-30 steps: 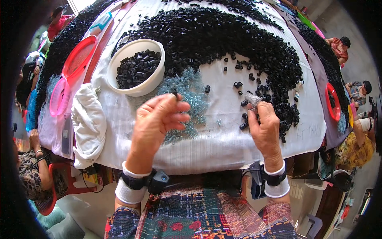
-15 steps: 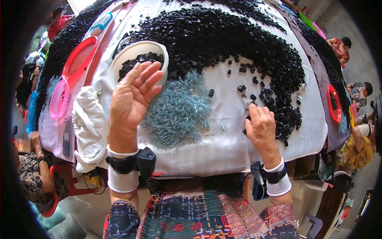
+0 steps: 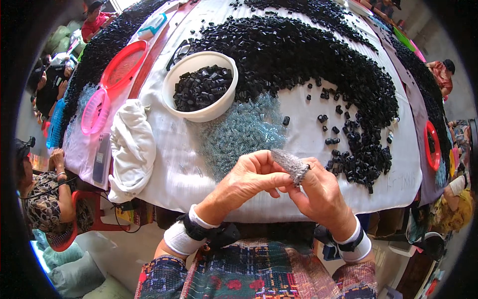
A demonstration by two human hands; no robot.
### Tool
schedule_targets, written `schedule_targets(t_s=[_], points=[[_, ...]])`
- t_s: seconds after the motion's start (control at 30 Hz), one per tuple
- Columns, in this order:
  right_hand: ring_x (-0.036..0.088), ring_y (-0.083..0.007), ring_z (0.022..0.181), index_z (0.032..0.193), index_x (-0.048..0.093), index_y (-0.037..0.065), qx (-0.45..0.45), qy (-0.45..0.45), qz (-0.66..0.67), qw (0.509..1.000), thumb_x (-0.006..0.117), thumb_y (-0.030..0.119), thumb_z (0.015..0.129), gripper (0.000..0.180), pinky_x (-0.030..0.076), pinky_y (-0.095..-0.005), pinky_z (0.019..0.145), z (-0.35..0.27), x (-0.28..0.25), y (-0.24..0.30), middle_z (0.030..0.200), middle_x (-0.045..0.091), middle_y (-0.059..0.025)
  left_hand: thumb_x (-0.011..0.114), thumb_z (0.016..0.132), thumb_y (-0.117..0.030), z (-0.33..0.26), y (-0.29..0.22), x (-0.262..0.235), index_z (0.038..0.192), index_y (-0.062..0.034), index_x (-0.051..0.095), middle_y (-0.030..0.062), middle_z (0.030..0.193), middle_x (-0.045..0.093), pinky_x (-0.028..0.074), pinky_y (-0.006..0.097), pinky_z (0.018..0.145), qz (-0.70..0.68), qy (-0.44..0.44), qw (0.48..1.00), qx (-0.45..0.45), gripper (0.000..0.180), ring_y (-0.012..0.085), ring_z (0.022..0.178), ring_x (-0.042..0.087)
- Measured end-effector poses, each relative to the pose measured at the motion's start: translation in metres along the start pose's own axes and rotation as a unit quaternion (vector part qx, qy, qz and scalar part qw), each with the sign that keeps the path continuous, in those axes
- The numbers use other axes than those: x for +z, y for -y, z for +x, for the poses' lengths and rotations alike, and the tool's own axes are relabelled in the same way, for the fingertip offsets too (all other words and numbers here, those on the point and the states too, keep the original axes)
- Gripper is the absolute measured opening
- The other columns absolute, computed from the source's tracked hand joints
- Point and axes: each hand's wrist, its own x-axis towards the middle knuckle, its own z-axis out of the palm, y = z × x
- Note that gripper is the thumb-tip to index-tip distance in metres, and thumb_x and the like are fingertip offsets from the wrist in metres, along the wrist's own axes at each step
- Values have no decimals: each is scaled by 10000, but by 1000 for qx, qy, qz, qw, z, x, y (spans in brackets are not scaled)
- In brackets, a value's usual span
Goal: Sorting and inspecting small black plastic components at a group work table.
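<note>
My left hand (image 3: 246, 180) and my right hand (image 3: 322, 194) meet over the near edge of the white cloth, fingertips closed together. A grey knitted finger cover (image 3: 291, 164) sits on a finger of my right hand, its tip pointing up and left past my left fingers. Whatever is pinched between the fingertips is hidden. Just beyond my left hand lies a heap of small clear bluish coils (image 3: 241, 132). A pile of small black plastic pieces (image 3: 308, 60) arcs behind, its near end (image 3: 358, 159) right of my right hand.
At the left stand a white bowl (image 3: 172, 102) of black pieces, a white bundled cloth (image 3: 132, 149), a phone (image 3: 101, 158), a pink basket (image 3: 95, 110) and a red basket (image 3: 124, 64). Another red basket (image 3: 432, 145) is far right. Other people sit along both sides.
My left hand has come down from over the bowl to my right hand. My right hand has pulled back from the black pieces. The whole view has shifted slightly.
</note>
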Motion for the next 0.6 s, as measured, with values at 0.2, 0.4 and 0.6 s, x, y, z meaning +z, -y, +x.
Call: schedule_targets(t_s=[0.2, 0.4, 0.6], points=[[607, -346, 817, 1040, 565, -44, -6, -31, -3, 1000, 676, -60, 636, 419, 514, -380, 692, 1, -3, 5, 917, 601, -182, 709, 806, -101, -7, 0, -6, 991, -1, 606, 80, 863, 668, 529, 231, 618, -55, -8, 998, -23, 233, 132, 747, 642], [595, -329, 792, 1000, 557, -29, 131, -80, -41, 987, 591, -91, 727, 281, 480, -382, 680, -9, -19, -23, 866, 607, -162, 677, 832, -100, -16, 0, -12, 1073, 18, 616, 163, 949, 674, 553, 255, 624, -78, -63, 995, 8, 275, 195, 795, 678], [584, -340, 869, 1019, 557, -20, 162, 11, -103, 981, 588, -32, 746, 274, 482, -383, 757, -24, 2, -42, 928, 605, -185, 630, 872, -111, -19, 10, -17, 1061, -9, 622, 155, 939, 670, 557, 271, 614, -124, -69, 990, 18, 215, 192, 779, 675]])
